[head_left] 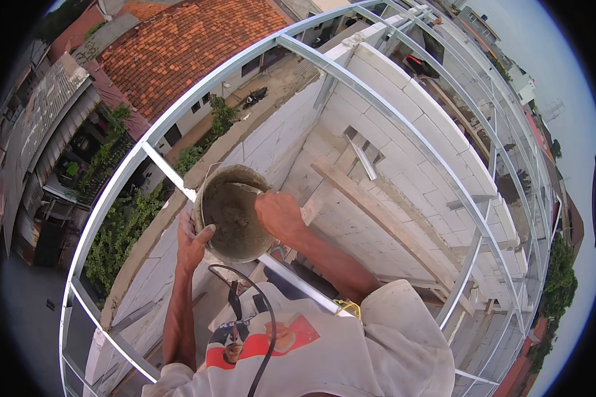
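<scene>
Site: open-air, upper-level constr.; adj. bldgs. below left incl. pitched roof [192, 53] of weathered orange clay tiles and a corrugated metal roof [46, 109], greenery betw. Curved frame [371, 92] of bright, thin-section metal bars arcs across the work area. Block wall [394, 135], pale grey, rect. units, visible joints, runs inside the frame; rough mortar-type edging along the top of the near wall. Timber plank [387, 221], long, lies at an angle at rt. Bucket [253, 246], round, grey, mortar-smeared, is directly in front of person's chest, over a straight metal bar [301, 284]; whether it bears on bar, can't tell. Contents: mortar [228, 212], grey-brown, wet-looking, lumpy, coating inner sides. L. hand [191, 239] clasps bucket's left side, thumb at rim, fingers along outer wall. R. hand [279, 213] is fist-closed at right rim, around a slim pale tool [248, 189] extending into bucket; type n/c. Black cable [271, 331], thin, smooth, curves over person's shirt, approx. below bucket.
</scene>
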{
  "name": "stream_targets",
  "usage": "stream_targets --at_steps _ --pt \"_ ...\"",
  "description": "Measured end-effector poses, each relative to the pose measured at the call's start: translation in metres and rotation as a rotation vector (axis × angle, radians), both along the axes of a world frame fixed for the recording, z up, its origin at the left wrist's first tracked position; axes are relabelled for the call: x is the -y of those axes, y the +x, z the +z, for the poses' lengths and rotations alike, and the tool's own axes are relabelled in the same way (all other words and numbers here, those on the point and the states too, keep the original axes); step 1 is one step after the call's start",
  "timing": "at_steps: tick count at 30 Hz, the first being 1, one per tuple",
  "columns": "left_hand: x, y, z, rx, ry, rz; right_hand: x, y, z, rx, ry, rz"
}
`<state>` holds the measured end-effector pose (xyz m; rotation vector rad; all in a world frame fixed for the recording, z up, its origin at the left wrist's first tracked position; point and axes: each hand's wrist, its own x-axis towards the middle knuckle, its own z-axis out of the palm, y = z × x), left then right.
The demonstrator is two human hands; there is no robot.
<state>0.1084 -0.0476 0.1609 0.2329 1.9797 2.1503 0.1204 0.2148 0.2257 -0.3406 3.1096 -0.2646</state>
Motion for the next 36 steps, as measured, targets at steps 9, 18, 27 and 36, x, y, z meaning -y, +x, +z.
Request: stream_targets --at_steps 9,18,27,36 --pt "-0.006 0.011 0.029 -0.022 0.015 -0.178 0.019 -0.011 0.022 -0.118 0.401 0.508" --pt "-0.001 0.018 0.032 -0.017 0.004 -0.096 -0.012 0.027 0.000 -0.089 0.095 0.270" --pt "0.005 0.019 0.021 0.015 0.033 -0.052 0.000 0.052 -0.075 0.216 -0.025 0.141" --pt "0.022 0.028 0.005 0.039 0.074 0.018 -0.018 0.053 -0.042 0.388 -0.315 -0.109"
